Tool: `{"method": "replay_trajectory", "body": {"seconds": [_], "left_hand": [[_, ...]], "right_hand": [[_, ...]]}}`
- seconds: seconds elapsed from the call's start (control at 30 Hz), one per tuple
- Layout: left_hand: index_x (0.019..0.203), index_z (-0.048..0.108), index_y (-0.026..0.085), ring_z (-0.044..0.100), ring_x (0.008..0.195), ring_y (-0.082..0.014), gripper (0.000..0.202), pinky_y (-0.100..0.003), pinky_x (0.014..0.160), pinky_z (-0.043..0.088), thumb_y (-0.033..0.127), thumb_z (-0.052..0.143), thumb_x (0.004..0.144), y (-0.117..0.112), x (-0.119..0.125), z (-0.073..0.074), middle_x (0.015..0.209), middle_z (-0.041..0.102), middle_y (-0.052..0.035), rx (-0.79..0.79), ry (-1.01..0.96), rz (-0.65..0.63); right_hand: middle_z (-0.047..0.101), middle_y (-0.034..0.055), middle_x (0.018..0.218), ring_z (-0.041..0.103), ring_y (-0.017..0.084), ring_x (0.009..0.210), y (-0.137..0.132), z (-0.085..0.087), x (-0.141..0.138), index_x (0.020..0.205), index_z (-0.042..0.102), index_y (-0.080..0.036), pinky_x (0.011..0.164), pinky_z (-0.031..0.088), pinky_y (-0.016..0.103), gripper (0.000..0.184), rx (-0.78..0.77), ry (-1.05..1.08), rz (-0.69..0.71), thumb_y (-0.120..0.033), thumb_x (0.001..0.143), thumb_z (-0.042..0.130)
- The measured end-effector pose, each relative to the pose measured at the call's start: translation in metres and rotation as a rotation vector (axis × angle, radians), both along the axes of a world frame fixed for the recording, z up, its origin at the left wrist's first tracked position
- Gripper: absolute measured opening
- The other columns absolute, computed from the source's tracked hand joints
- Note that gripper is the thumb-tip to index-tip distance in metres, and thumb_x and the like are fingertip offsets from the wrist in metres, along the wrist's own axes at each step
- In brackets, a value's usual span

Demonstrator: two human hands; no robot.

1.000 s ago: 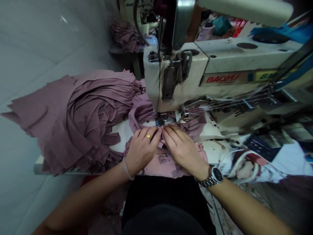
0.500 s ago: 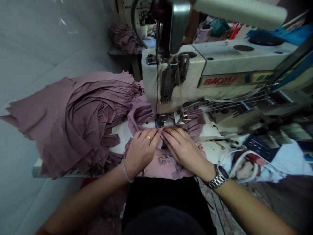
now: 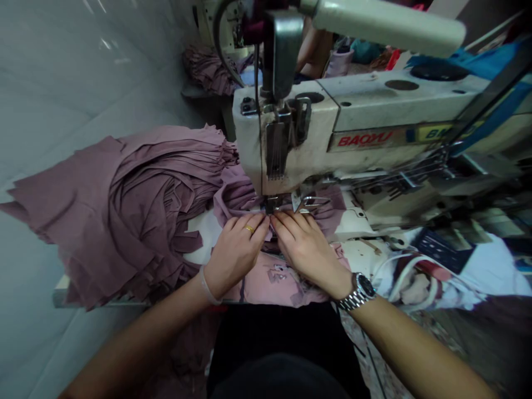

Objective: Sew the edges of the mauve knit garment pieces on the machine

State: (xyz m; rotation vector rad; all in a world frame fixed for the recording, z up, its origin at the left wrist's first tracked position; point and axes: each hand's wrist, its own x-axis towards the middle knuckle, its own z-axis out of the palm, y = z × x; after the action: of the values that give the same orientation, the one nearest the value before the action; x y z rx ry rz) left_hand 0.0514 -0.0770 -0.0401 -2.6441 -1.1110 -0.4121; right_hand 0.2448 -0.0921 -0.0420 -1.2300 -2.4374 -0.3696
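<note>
A mauve and pink printed garment (image 3: 266, 277) lies under the needle area of a white sewing machine (image 3: 286, 138). My left hand (image 3: 239, 244), with a gold ring, presses its fingertips on the fabric just in front of the presser foot (image 3: 271, 205). Beside it, my right hand (image 3: 305, 246), a metal watch at its wrist, grips the same fabric edge. The two hands nearly touch at the fingertips, which partly hide the cloth. More mauve fabric bunches up behind the foot.
A big pile of mauve cut fabric pieces (image 3: 124, 205) covers the left of the table, against a pale wall (image 3: 62, 83). White cloth (image 3: 490, 271) and a coiled white band (image 3: 419, 277) lie at the right. Behind the machine, part of a person's arm (image 3: 311, 50) shows.
Both hands have moved slightly closer to the presser foot with the fabric. The view has shifted a little, so the machine appears further left.
</note>
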Motion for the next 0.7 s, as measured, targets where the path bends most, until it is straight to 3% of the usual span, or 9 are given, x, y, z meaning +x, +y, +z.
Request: {"method": "replay_trajectory", "body": {"seconds": [0.23,0.7], "left_hand": [[0.12,0.061,0.015,0.06,0.104,-0.0214,0.027,-0.035,0.086,0.049,0.02,0.053,0.095,0.007,-0.015,0.003,0.118,0.066,-0.0092,-0.003,-0.077,-0.2],[0.112,0.062,0.012,0.063,0.098,-0.0212,0.026,-0.036,0.086,0.054,0.028,0.049,0.097,0.02,-0.002,0.003,0.108,0.067,-0.0114,-0.007,-0.224,-0.139]], "right_hand": [[0.066,0.0094,0.094,0.052,0.021,0.088,-0.01,-0.001,-0.001,0.1,0.066,-0.009,0.08,0.043,0.037,0.017,0.037,0.133,0.028,-0.015,0.091,0.052],[0.066,0.0107,0.108,0.055,0.023,0.095,0.009,-0.003,-0.004,0.113,0.066,-0.011,0.085,0.047,0.041,0.028,-0.073,0.25,-0.033,-0.017,0.089,0.052]]}}
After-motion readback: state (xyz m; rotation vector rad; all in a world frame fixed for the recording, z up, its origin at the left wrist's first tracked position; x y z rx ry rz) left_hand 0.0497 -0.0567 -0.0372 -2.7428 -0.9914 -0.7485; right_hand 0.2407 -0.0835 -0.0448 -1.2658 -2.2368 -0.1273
